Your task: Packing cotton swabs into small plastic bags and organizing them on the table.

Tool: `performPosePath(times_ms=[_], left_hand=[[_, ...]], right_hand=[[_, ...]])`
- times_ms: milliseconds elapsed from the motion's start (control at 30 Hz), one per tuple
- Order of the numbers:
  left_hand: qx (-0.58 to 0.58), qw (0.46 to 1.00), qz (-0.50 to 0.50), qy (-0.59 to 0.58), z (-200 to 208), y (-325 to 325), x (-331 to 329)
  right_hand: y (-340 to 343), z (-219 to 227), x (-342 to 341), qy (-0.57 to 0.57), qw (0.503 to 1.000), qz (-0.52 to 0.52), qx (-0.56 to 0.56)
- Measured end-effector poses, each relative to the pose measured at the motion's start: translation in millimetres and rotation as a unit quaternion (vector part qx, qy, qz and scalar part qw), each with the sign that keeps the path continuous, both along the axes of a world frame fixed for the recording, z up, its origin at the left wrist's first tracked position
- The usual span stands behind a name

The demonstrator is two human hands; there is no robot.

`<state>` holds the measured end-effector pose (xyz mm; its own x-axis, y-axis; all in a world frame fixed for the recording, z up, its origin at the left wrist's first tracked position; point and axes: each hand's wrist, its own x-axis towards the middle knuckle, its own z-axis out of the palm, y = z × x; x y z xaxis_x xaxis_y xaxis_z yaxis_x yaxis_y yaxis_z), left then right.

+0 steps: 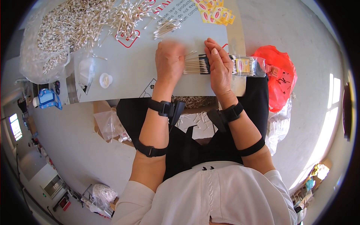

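A row of white-tipped cotton swabs [195, 67] lies side by side on the table [123, 80], with their right ends on a dark strip [204, 63]. My left hand [168, 62] is curled at the left end of this row; its fingers are smeared by motion, and what they hold is hidden. Over the dark strip, my right hand [221, 71] grips a clear packet of cotton swabs [237, 65] with its fingers close together. A yellow label card [245, 65] shows through the packet, which reaches past the table's right edge.
Loose swabs [129, 17] spread from a big clear bag [28, 62] at the far left. Yellow cards [217, 13] lie at the back right. A small white round dish [106, 80] is left of my hands. A red plastic bag [279, 75] hangs right of the table.
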<state>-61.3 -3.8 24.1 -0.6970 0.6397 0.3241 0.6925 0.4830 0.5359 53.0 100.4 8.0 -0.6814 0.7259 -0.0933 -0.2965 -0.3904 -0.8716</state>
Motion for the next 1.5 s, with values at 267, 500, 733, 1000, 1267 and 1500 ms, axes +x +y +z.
performPosePath(times_ms=[267, 500, 733, 1000, 1267, 1500], left_hand=[[-0.042, 0.998, -0.032, 0.042, 2.2, 1.3, 6.8], [-0.015, 0.998, -0.058, 0.023, 7.3, 4.7, 5.7], [-0.022, 0.997, -0.070, 0.024, 1.5, 3.7, 3.3], [-0.029, 0.996, -0.085, 0.024, 6.7, 2.9, 4.0], [-0.005, 0.998, -0.060, 0.036, 9.6, 12.3, -7.9], [-0.088, 0.988, -0.097, 0.083, 5.5, 15.9, -18.3]], right_hand=[[1.4, -0.1, 0.5, -0.015, 1.000, 0.008, 0.018], [-0.7, -1.9, -0.7, -0.007, 1.000, -0.017, 0.012], [-0.9, -2.1, -1.4, -0.001, 1.000, -0.018, 0.013], [0.2, -2.4, -1.2, -0.002, 1.000, -0.017, 0.012], [0.5, -3.3, -0.7, 0.003, 1.000, -0.020, 0.011], [1.4, -1.7, 0.4, -0.020, 1.000, 0.006, 0.020]])
